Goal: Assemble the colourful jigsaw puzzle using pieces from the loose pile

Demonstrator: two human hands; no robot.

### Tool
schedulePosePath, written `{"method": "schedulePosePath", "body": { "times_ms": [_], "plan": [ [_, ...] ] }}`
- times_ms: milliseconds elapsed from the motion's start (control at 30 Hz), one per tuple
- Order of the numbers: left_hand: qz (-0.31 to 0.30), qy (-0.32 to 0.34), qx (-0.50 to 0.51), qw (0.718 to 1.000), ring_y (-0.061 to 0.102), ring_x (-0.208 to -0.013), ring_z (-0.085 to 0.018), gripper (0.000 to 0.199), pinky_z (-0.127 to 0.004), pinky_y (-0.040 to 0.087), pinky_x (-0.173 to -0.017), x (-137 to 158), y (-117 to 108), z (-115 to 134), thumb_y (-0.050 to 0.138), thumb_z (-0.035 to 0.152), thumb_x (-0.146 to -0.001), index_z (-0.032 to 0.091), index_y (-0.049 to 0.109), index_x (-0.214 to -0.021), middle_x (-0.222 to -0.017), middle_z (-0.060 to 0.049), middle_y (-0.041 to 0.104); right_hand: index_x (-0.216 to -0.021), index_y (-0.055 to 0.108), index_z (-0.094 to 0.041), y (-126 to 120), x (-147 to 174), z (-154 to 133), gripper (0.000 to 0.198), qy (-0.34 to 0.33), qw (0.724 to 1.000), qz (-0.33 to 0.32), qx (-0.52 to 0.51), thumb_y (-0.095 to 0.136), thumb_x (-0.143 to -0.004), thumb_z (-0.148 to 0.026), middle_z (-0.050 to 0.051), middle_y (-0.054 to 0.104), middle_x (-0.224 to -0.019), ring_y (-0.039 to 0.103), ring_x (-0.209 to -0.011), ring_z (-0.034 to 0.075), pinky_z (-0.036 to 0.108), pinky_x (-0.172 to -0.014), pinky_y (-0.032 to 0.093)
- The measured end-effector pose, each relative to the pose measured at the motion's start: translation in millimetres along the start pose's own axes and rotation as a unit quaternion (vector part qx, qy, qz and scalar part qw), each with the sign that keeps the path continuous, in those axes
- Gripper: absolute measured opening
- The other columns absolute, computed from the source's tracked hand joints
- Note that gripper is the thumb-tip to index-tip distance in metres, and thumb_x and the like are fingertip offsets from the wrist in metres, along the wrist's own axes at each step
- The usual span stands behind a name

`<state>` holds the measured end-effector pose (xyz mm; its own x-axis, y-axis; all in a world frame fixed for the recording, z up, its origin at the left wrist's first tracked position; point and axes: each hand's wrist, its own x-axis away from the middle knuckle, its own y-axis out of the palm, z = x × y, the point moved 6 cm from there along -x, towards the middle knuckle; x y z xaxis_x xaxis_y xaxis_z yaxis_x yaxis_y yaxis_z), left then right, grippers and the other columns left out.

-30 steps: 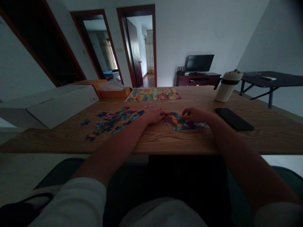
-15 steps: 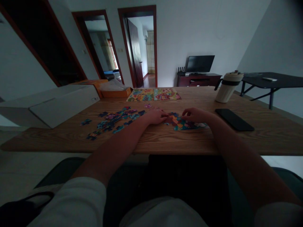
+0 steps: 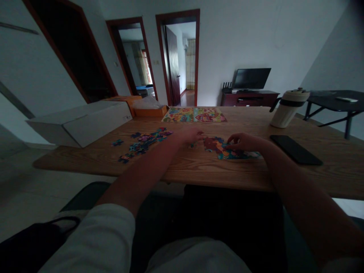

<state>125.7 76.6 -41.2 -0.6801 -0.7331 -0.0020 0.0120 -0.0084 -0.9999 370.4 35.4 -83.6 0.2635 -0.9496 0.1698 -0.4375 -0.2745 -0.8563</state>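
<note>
A partly joined jigsaw puzzle [image 3: 214,145], dark red, orange and teal, lies flat on the wooden table. My right hand [image 3: 243,141] rests over its right part, fingers curved and apart, fingertips at the puzzle's surface. Left of the puzzle, my left hand [image 3: 190,135] is smeared by motion. Whether it holds a piece is not visible. A small loose piece [image 3: 192,146] lies just below that hand. Further left spreads a pile of loose jigsaw pieces [image 3: 138,148], partly hidden behind my left forearm.
A colourful picture sheet [image 3: 184,114] lies at the back of the table [image 3: 182,167]. White box [image 3: 93,121] and orange box [image 3: 150,112] stand at the left. A black phone [image 3: 295,149] and a beige tumbler [image 3: 286,110] are at the right.
My left hand has moved off the puzzle's left edge, leaving that edge in view. My right hand stays at the puzzle. The whole view has shifted, with things appearing further right.
</note>
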Motion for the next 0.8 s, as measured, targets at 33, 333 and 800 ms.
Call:
{"method": "schedulePosePath", "body": {
  "times_ms": [33, 333, 800],
  "plan": [
    [-0.008, -0.019, 0.009, 1.000, 0.063, -0.119, -0.025, 0.046, -0.032, 0.045, -0.100, 4, -11, -16, 0.048, 0.049, -0.103, 0.027, 0.067, -0.137, -0.138, -0.006, 0.068, -0.112, 0.072, -0.020, 0, -1, 1, 0.053, 0.001, 1.000, 0.001, -0.006, 0.074, -0.083, -0.065, 0.011, 0.075, -0.096, 0.070, -0.074, 0.022, 0.031, -0.062, 0.055],
    [-0.076, -0.240, -0.011, 0.968, 0.065, -0.107, -0.017, 0.031, -0.025, 0.048, -0.096, 111, -51, -187, 0.067, 0.028, -0.097, 0.014, 0.069, -0.125, -0.125, -0.007, 0.073, -0.115, 0.071, -0.017, -3, -7, 12, 0.045, -0.008, 0.999, 0.035, -0.003, 0.068, -0.092, -0.056, 0.014, 0.074, -0.107, 0.071, -0.079, 0.022, 0.030, -0.062, 0.056],
    [-0.055, -0.072, 0.011, 0.996, 0.068, -0.107, -0.022, 0.036, -0.029, 0.050, -0.093, 10, -15, -48, 0.057, 0.037, -0.098, 0.023, 0.072, -0.127, -0.125, -0.006, 0.074, -0.115, 0.071, -0.019, -4, 0, 2, 0.041, 0.004, 1.000, 0.029, 0.007, 0.068, -0.093, -0.053, 0.013, 0.075, -0.107, 0.071, -0.076, 0.021, 0.031, -0.065, 0.056]
  ]
}}
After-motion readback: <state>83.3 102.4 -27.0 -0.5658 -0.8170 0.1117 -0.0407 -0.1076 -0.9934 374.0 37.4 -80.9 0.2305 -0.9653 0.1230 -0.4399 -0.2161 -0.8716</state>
